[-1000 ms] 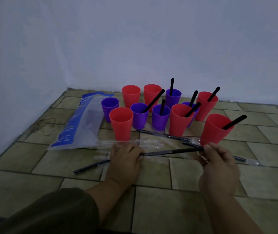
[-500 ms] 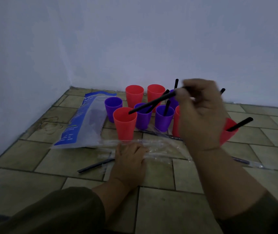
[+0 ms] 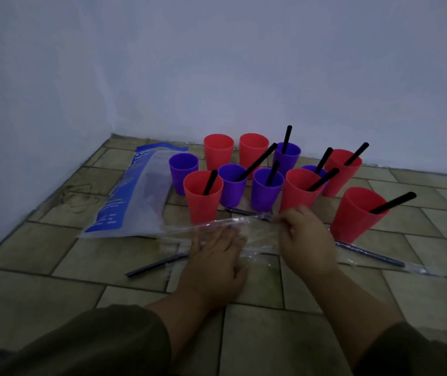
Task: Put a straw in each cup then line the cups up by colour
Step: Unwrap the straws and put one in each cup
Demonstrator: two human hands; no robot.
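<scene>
Head view looks down on a cluster of red cups (image 3: 357, 221) and purple cups (image 3: 264, 196) standing upright at the centre of the frame, close to the wall (image 3: 216, 63). Black straws (image 3: 393, 203) lean in most of them; the leftmost purple cup (image 3: 183, 175) and the two back-left red cups (image 3: 218, 156) hold none. Just below the cluster lies a crumpled clear wrapper (image 3: 257, 232). The left hand (image 3: 216, 256) lies flat on it, fingers straight and slightly spread, pressing it to the tiled floor (image 3: 54, 256). The right hand (image 3: 307, 240), just to the right, has its fingers curled and pinches the wrapper's upper edge below the middle red cup. A wrapped straw (image 3: 154, 267) lies on the tiles to the lower left of the left hand, a second wrapped one (image 3: 379, 257) lies right of the right hand, below the far-right red cup, and a third (image 3: 240, 211) shows just under the purple cups. A blue and clear plastic bag (image 3: 135, 202) lies flat left of the cups. Olive sleeves (image 3: 94, 343) fill the bottom corners
</scene>
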